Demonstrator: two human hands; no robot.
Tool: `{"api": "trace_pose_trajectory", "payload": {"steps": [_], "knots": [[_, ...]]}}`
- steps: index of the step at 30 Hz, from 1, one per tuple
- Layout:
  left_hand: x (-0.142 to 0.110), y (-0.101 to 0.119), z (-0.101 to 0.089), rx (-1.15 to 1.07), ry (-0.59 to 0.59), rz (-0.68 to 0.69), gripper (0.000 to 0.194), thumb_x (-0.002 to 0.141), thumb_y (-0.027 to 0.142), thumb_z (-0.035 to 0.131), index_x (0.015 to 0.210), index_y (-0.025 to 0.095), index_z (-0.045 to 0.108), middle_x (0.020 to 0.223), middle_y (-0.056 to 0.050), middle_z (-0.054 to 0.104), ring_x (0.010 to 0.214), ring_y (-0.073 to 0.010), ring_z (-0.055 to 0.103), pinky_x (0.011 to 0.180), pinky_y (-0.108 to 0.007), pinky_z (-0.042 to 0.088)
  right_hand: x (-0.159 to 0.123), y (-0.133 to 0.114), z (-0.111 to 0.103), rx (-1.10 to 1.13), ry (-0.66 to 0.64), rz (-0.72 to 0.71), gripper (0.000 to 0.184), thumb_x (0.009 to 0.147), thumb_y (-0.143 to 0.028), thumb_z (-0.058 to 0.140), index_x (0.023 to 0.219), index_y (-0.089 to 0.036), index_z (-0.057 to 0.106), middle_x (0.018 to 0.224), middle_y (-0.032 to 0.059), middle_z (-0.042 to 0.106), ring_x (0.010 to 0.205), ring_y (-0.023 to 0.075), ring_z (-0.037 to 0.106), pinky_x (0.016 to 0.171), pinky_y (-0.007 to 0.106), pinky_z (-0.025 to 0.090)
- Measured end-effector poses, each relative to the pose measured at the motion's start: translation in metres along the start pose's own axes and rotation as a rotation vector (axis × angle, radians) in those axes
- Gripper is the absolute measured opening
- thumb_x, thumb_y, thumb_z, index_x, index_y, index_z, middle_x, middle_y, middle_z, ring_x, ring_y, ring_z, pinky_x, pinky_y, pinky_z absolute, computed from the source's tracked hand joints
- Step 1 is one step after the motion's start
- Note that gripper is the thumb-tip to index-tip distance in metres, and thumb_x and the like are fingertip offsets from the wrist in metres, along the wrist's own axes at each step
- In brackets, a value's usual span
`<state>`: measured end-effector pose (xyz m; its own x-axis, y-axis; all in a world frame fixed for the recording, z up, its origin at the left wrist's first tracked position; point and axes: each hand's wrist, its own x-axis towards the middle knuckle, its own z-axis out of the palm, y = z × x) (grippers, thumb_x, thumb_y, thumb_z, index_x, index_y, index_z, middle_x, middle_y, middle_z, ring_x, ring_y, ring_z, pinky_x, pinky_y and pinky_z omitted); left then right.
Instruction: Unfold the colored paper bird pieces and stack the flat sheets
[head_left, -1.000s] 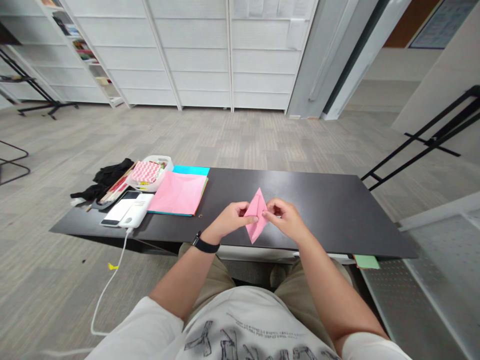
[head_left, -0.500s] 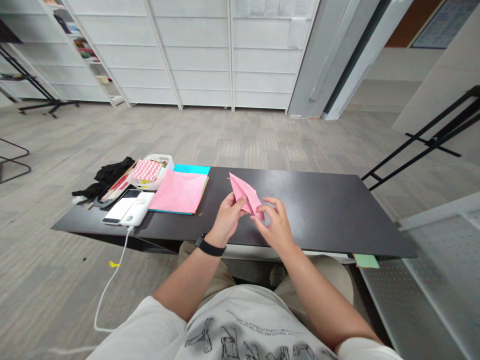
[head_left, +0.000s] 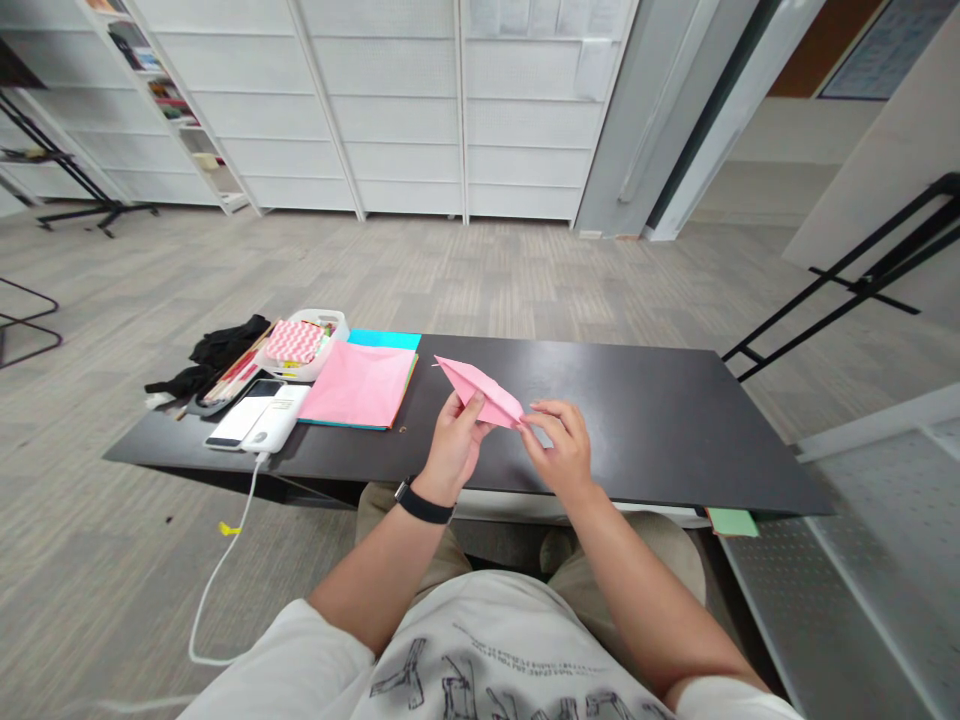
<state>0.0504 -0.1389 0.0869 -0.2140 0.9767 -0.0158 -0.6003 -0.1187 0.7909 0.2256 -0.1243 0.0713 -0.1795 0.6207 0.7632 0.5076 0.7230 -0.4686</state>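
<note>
A folded piece of pink origami paper (head_left: 484,391) is held above the front half of the dark table (head_left: 637,420), one point tilted up to the far left. My left hand (head_left: 456,440), with a black band on its wrist, grips the paper's lower left side, thumb on top. At the paper's right tip, the thumb and a finger of my right hand (head_left: 559,445) pinch the end; its other fingers are loosely curled. The fingers of my left hand beneath the paper are partly hidden.
Left on the table lies a stack of coloured paper (head_left: 360,385), pink on top. Beside it are a white basket (head_left: 341,328) with a patterned pouch, a phone (head_left: 244,412), a white power bank (head_left: 276,420) with a cable, and black cloth (head_left: 225,345). Green paper (head_left: 733,522) juts out below the right front edge.
The pink paper has turned from nearly upright to slanting, its upper point swinging left. My left hand has shifted its grip with it, and my right hand has moved to the paper's right tip.
</note>
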Motion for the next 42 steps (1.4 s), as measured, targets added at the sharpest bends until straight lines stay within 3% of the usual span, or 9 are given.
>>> {"api": "trace_pose_trajectory", "payload": {"steps": [9, 14, 18, 22, 27, 36, 42], "knots": [[-0.003, -0.007, 0.002, -0.092, 0.017, -0.034, 0.046, 0.081, 0.044, 0.089, 0.114, 0.022, 0.065, 0.12, -0.007, 0.073, 0.108, -0.0211, 0.071, 0.096, -0.041, 0.061, -0.001, 0.009, 0.002, 0.054, -0.047, 0.066, 0.009, 0.096, -0.026, 0.07, 0.098, -0.03, 0.077, 0.11, 0.0084, 0.072, 0.104, 0.0279, 0.067, 0.094, 0.05, 0.056], [-0.003, -0.014, -0.004, 0.096, 0.051, 0.032, 0.044, 0.082, 0.046, 0.086, 0.109, 0.019, 0.065, 0.104, -0.004, 0.073, 0.095, -0.0177, 0.072, 0.088, -0.033, 0.06, 0.003, 0.014, 0.004, 0.117, -0.127, 0.186, 0.006, 0.097, -0.026, 0.067, 0.1, -0.027, 0.072, 0.108, 0.0082, 0.071, 0.105, 0.0261, 0.068, 0.096, 0.046, 0.055], [-0.002, -0.021, -0.007, 0.291, 0.047, 0.079, 0.042, 0.084, 0.048, 0.083, 0.107, 0.017, 0.066, 0.101, -0.004, 0.074, 0.088, -0.0161, 0.069, 0.079, -0.027, 0.056, 0.006, 0.01, 0.008, 0.042, -0.113, 0.135, 0.014, 0.097, -0.022, 0.064, 0.108, -0.027, 0.07, 0.11, 0.0095, 0.07, 0.108, 0.028, 0.066, 0.098, 0.048, 0.053], [-0.005, -0.02, -0.007, 0.451, -0.03, 0.167, 0.032, 0.09, 0.044, 0.077, 0.103, 0.017, 0.069, 0.102, -0.005, 0.074, 0.092, -0.0168, 0.067, 0.085, -0.027, 0.054, 0.011, 0.0, 0.011, 0.007, -0.124, 0.077, 0.013, 0.099, -0.022, 0.062, 0.103, -0.027, 0.073, 0.105, 0.0088, 0.071, 0.102, 0.0274, 0.065, 0.094, 0.047, 0.052], [-0.012, -0.011, -0.005, 0.671, -0.074, 0.24, 0.024, 0.094, 0.042, 0.072, 0.099, 0.018, 0.071, 0.095, -0.003, 0.073, 0.086, -0.0166, 0.065, 0.078, -0.026, 0.053, 0.021, -0.005, 0.011, 0.087, -0.14, 0.15, 0.007, 0.1, -0.03, 0.065, 0.1, -0.026, 0.071, 0.1, 0.0075, 0.071, 0.097, 0.026, 0.066, 0.09, 0.044, 0.052], [-0.018, 0.003, -0.003, 0.729, -0.176, 0.271, 0.021, 0.096, 0.039, 0.07, 0.104, 0.02, 0.073, 0.099, -0.004, 0.076, 0.088, -0.0193, 0.069, 0.08, -0.029, 0.056, 0.031, -0.003, 0.002, 0.231, -0.146, 0.243, 0.012, 0.094, -0.033, 0.071, 0.087, -0.026, 0.067, 0.088, 0.0035, 0.071, 0.086, 0.0225, 0.066, 0.081, 0.038, 0.054], [-0.013, 0.008, 0.0, 0.879, -0.207, 0.375, 0.015, 0.097, 0.036, 0.068, 0.098, 0.022, 0.074, 0.097, -0.006, 0.074, 0.089, -0.0212, 0.068, 0.087, -0.033, 0.055, 0.033, -0.007, -0.001, 0.125, -0.11, 0.175, 0.008, 0.097, -0.025, 0.063, 0.094, -0.026, 0.07, 0.094, 0.0055, 0.073, 0.091, 0.0238, 0.068, 0.085, 0.039, 0.054]]}}
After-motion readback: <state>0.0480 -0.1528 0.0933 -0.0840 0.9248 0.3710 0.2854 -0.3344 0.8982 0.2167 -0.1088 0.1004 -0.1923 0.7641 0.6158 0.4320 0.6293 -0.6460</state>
